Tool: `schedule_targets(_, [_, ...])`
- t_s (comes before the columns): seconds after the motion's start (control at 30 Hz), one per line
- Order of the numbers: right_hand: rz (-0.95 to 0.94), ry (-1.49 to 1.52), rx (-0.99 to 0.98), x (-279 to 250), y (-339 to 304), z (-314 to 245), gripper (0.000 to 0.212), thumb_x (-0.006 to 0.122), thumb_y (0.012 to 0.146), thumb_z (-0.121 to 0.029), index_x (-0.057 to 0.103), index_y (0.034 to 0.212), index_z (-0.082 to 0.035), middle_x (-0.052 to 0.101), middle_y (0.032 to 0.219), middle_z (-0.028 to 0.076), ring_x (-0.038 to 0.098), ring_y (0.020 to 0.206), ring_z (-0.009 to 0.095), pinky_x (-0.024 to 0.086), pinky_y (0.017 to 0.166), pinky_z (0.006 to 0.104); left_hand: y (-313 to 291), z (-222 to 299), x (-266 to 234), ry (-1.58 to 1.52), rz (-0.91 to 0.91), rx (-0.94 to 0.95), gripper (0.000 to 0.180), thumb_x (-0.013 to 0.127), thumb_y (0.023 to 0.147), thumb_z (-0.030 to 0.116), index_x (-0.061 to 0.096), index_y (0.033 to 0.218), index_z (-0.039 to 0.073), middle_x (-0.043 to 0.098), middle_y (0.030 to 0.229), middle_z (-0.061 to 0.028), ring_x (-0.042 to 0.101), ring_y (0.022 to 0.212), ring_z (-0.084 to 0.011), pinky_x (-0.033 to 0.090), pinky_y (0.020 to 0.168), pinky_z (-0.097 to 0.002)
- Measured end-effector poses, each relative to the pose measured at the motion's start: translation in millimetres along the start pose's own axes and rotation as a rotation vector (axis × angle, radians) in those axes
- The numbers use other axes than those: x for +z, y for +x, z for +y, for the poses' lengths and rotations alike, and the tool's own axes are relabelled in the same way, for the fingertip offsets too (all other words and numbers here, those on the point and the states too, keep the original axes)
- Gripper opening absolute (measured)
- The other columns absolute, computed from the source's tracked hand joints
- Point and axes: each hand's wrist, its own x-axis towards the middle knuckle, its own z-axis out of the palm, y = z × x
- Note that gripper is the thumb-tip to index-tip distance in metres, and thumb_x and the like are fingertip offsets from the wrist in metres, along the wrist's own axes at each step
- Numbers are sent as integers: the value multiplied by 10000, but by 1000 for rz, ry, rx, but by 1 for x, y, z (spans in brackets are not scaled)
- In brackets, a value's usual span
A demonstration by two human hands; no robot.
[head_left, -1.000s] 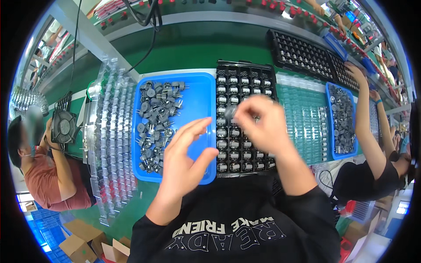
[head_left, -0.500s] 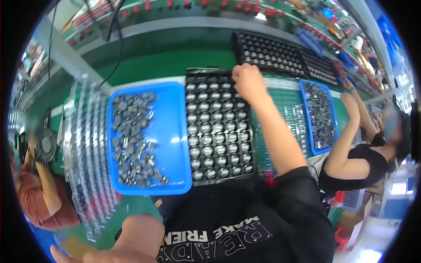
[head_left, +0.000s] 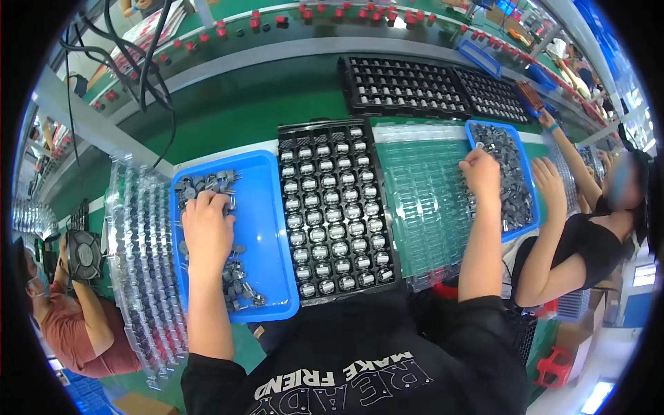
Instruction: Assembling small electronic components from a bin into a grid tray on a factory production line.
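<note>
Green bench [head_left: 228, 114] is crossing a busy workshop; co-workers [head_left: 574, 266] are sitting both sides. Gray components [head_left: 240, 287] are lying in left blue tray [head_left: 259, 207], under and around left grip [head_left: 207, 225], fingers curling down, hold unclear. Right grip [head_left: 482, 173] is bunching fingers beside right blue tray [head_left: 527, 173], contents unclear.

grey components [head_left: 236, 282] partly hidden under left hand [head_left: 207, 225], hold unclear at right hand [head_left: 482, 174]

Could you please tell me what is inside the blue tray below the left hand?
Loose grey parts with metal pins lie in the blue tray, mostly toward its left side. Whatever the left hand covers there cannot be seen.
</note>
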Motion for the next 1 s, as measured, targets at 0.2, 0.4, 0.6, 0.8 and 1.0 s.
schedule_targets(0.2, [115, 66, -81, 11, -1, 3, 155, 768, 728, -131, 736, 822, -11, 723, 811, 201, 727, 802, 351, 574, 770, 429, 8, -12, 12, 49, 90, -1, 222, 794, 714, 76, 708, 916, 115, 640, 1014, -64, 604, 1018, -316, 470, 864, -448])
schedule_targets(0.4, [136, 135, -195, 13, -5, 9, 76, 695, 786, -69, 730, 843, -32, 681, 848, 221, 687, 839, 407, 555, 824, 478, 0, -15, 7, -227, 223, 62, 190, 757, 715, 43, 641, 865, 31, 678, 1026, -112, 646, 970, -312, 498, 868, -440])
schedule_targets(0.6, [80, 228, -196, 2, -17, 13, 100, 721, 794, -53, 744, 891, -46, 671, 889, 181, 680, 835, 363, 545, 814, 438, -15, -8, -1, -619, 151, -220, 173, 705, 755, -30, 592, 884, -6, 741, 1046, -141, 686, 773, -217, 534, 706, -338])
schedule_targets(0.8, [244, 187, -270, 6, -10, 14, 96, 726, 844, -62, 726, 932, -22, 695, 892, 153, 712, 800, 286, 559, 733, 390, -26, -4, -6, -908, 192, -273, 208, 586, 844, -106, 603, 1018, 6, 669, 1266, -188, 639, 864, -120, 500, 756, -257])
schedule_targets(1.0, [-57, 915, -21, -20, -62, -77, 105, 650, 960, -47, 690, 1016, 33, 740, 960, 125, 729, 750, 156, 594, 657, 292, -52, -5, -10, -1880, 68, -446, 153, 650, 944, 23, 593, 1079, 69, 624, 1197, -87, 578, 865, -125, 493, 736, -270])
